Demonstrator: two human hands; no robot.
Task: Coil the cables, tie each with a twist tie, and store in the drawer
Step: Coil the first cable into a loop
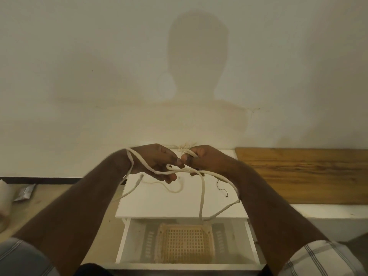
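Observation:
A long cream cable (202, 194) hangs in loose loops between my two hands above the small white table (151, 204). My left hand (157, 162) grips the cable, one strand running over its wrist. My right hand (205, 160) pinches the cable close to the left fingertips. One strand drops down into the open white drawer (127, 242), which holds a woven basket (185, 244). A second cream cable (173, 189) lies on the table top. A tangled pale bundle (184, 147) lies at the table's back edge. A thin black twist tie (222, 188) lies on the table by my right wrist.
A wooden board (298, 176) lies on a white bench to the right. A silver packet (24, 193) lies on the floor at far left. A plain wall stands right behind the table.

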